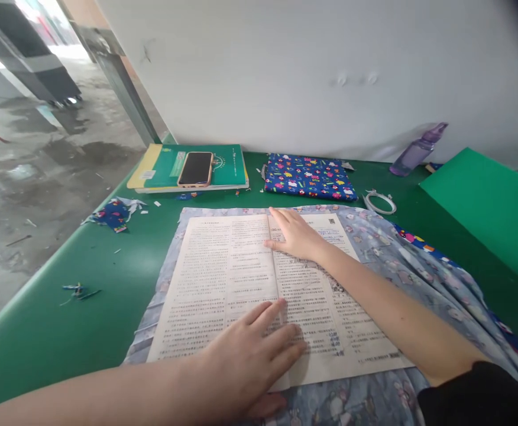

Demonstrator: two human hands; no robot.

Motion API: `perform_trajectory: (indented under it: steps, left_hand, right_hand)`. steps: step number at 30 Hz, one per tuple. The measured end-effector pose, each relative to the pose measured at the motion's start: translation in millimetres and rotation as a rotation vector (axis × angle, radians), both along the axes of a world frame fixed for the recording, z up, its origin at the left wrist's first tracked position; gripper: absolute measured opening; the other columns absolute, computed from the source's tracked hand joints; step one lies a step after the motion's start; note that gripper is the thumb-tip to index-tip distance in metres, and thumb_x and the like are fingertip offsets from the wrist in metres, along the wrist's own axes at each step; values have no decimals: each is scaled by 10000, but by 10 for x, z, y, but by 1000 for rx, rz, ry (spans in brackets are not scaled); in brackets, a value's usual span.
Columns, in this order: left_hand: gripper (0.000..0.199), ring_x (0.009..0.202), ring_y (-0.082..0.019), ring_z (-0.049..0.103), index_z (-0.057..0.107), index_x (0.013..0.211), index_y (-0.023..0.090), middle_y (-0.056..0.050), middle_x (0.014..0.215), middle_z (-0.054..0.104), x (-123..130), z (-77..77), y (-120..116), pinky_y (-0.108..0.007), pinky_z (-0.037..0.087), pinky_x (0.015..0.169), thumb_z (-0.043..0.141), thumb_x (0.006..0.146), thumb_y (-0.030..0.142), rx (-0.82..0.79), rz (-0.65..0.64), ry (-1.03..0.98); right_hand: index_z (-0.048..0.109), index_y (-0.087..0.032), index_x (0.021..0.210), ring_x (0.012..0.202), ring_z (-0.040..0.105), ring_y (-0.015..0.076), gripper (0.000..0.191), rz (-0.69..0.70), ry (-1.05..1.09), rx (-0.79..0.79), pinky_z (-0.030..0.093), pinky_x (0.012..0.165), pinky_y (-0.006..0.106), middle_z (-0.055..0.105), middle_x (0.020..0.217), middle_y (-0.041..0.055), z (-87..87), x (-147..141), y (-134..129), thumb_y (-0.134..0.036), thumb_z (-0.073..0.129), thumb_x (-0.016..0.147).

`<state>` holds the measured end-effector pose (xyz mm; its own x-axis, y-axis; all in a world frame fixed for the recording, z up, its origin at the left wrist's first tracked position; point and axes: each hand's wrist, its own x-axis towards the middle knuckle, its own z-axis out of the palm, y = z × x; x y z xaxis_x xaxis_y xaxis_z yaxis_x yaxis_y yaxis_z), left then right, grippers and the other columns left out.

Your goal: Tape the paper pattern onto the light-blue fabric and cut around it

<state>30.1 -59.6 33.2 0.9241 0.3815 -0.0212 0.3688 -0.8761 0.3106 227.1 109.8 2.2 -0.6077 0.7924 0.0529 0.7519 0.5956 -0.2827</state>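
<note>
An open printed booklet [206, 284] lies on grey-blue patterned cloth [401, 278], its fold running down the middle. My left hand [254, 349] rests over the lower part of the fold, fingers spread and reaching onto the right page. Farther up, my right hand [297, 234] lies open on the top of the fold, with its thumb and fingers apart. Handwriting and small printed pictures show on the right page. Part of that page is hidden under my right forearm. Neither hand grasps anything.
Behind the cloth are a phone [196, 168] on green books [232, 163], a blue patterned fabric-covered item [307, 176], a white tape roll [379, 202] and a purple spray bottle [414, 155]. A green board [489, 213] stands right. Fabric scraps [113, 214] and threads [79, 290] lie left.
</note>
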Motion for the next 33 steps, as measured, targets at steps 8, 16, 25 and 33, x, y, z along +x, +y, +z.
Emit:
perform_trajectory:
  steps: [8, 16, 25, 33]
  left_hand:
    - [602, 1411, -326, 275, 407, 1416, 170, -85, 1452, 456, -31, -96, 39, -528, 259, 1145, 488, 912, 488, -14, -29, -102]
    - [583, 1422, -332, 253, 384, 1425, 168, -81, 1486, 412, -44, -143, 22, -534, 238, 1159, 457, 927, 463, -20, -30, -100]
    - [595, 1425, -332, 233, 402, 1404, 142, -92, 1494, 396, 8, -138, -45, -517, 233, 1166, 482, 898, 445, -10, 28, -101]
    - [572, 1378, -359, 310, 446, 1350, 104, -137, 1443, 445, 75, -125, -53, -507, 268, 1132, 465, 903, 461, 81, 39, -58]
  right_hand:
    - [566, -208, 1276, 1164, 483, 355, 536, -90, 24, 29, 435, 987, 517, 549, 1222, 149, 27, -10, 140, -560, 403, 907]
    - [605, -160, 1070, 1037, 494, 349, 504, -97, -29, 37, 474, 878, 506, 567, 1070, 157, 40, -95, 258, -587, 502, 823]
    - [586, -156, 1016, 1024, 514, 354, 490, -88, -121, -48, 506, 862, 512, 554, 1070, 172, 198, -134, 308, -585, 531, 784]
    - [581, -156, 1062, 1078, 513, 367, 508, -102, -147, -106, 521, 861, 530, 546, 1130, 185, 276, -138, 334, -562, 537, 760]
